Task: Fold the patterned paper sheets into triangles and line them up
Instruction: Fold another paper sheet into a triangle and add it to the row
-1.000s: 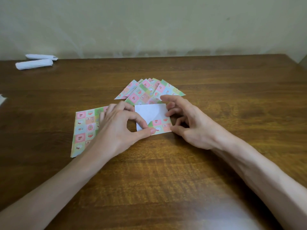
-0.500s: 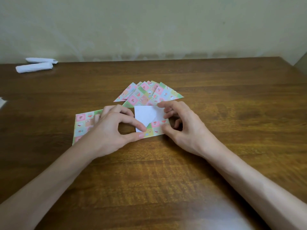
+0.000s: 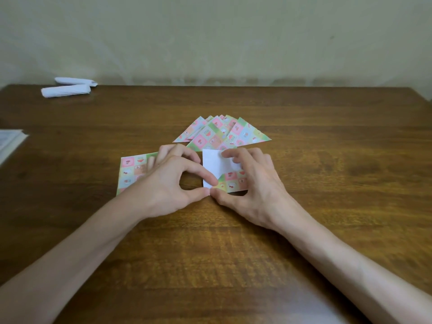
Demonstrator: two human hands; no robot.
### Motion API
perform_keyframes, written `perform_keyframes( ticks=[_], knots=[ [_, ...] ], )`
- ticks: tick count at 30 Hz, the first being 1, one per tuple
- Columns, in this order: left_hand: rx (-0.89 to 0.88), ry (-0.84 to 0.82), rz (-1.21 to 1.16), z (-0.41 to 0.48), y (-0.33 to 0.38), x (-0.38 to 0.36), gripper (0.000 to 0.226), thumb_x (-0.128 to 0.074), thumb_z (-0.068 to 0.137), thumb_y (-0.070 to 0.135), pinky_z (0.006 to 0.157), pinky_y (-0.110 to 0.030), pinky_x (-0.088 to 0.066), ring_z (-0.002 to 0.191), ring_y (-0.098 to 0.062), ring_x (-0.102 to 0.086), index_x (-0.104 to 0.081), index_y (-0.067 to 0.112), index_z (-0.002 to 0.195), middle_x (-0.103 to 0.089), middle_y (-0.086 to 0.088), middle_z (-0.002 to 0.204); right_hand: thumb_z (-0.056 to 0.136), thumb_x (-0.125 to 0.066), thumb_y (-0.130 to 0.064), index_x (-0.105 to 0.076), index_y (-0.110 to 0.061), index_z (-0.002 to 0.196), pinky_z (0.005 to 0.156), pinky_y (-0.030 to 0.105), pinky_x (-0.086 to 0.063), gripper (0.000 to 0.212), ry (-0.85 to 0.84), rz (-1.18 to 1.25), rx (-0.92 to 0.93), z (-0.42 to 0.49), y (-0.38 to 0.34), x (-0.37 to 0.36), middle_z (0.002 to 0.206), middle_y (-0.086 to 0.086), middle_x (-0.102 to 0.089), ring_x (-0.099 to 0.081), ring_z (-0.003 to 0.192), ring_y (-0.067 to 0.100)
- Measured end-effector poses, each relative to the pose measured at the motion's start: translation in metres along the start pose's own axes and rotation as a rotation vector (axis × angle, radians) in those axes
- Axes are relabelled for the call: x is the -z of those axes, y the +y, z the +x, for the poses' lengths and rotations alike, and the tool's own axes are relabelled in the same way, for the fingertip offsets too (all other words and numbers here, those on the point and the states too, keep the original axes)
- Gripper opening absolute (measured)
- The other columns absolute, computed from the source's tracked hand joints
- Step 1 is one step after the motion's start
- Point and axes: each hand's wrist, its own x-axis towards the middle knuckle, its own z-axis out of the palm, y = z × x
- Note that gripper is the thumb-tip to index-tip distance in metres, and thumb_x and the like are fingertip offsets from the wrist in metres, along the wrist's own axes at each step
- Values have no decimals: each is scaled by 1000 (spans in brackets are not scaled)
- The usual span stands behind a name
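- The left hand [image 3: 168, 183] and right hand [image 3: 257, 183] both pinch the half-folded sheet [image 3: 211, 164] at its near corner.
- Match the corners exactly before pressing the crease flat on the tabletop [image 3: 327, 206].

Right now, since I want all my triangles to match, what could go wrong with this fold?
1. Only a small corner of the half-folded sheet is turned over, pinched by the left hand and right hand; if it slips, the crease may run crooked.
2. The sheet's far edge lies right by the fan of finished triangles, so a push could disturb them.
3. The left hand sits over the unfolded sheets and might drag them.
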Motion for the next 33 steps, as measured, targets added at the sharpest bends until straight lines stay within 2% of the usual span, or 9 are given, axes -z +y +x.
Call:
perform_keyframes(
  ticks=[5, 10, 17, 23, 27, 33],
  knots=[
    [8, -12, -11, 1, -1, 1, 20, -82, 81, 47, 115, -38, -25, 133, -2, -28, -73, 62, 92, -46, 28, 119, 75, -78, -58, -42, -41, 143, 103, 30, -41, 79, 38, -12, -13, -1, -1, -4, 120, -21, -37, -42, 122, 9],
    [4, -22, -22, 0, -2, 0, 24, -80, 81, 49, 112, -36, -26, 132, -2, -29, -70, 66, 94, -46, 27, 120, 78, -76, -57, -38, -40, 146, 106, 33, -39, 80, 21, -19, -11, 0, -1, -3, 121, -20, -35, -40, 122, 9],
    [7, -16, -40, -1, -1, 0, 19, -80, 82, 47, 109, -30, -23, 130, 1, -29, -73, 61, 92, -47, 27, 119, 78, -76, -58, -37, -41, 149, 104, 30, -37, 83, 33, -29, 2, -1, 0, -5, 123, -19, -35, -38, 118, 7],
    [23, 66, -58, -1, 1, -5, 17, -83, 80, 44, 113, -35, -24, 129, 0, -31, -75, 58, 87, -50, 26, 114, 81, -74, -55, -35, -37, 150, 104, 30, -38, 82, 63, -31, 57, -4, 0, -7, 132, -13, -36, -38, 113, 3],
    [28, 36, -74, -1, 2, -3, 20, -83, 78, 48, 114, -37, -26, 129, 1, -30, -73, 62, 89, -50, 28, 115, 85, -72, -47, -32, -33, 153, 106, 37, -43, 80, 79, 11, 53, -5, 2, -7, 136, -7, -37, -45, 127, 14],
    [12, 97, -37, -3, 4, -9, 9, -81, 76, 52, 102, -27, -19, 123, 6, -29, -77, 51, 84, -49, 26, 112, 86, -74, -43, -30, -33, 154, 107, 41, -43, 82, 40, 22, 51, -4, 1, -5, 138, -6, -36, -46, 126, 18]
  ],
)
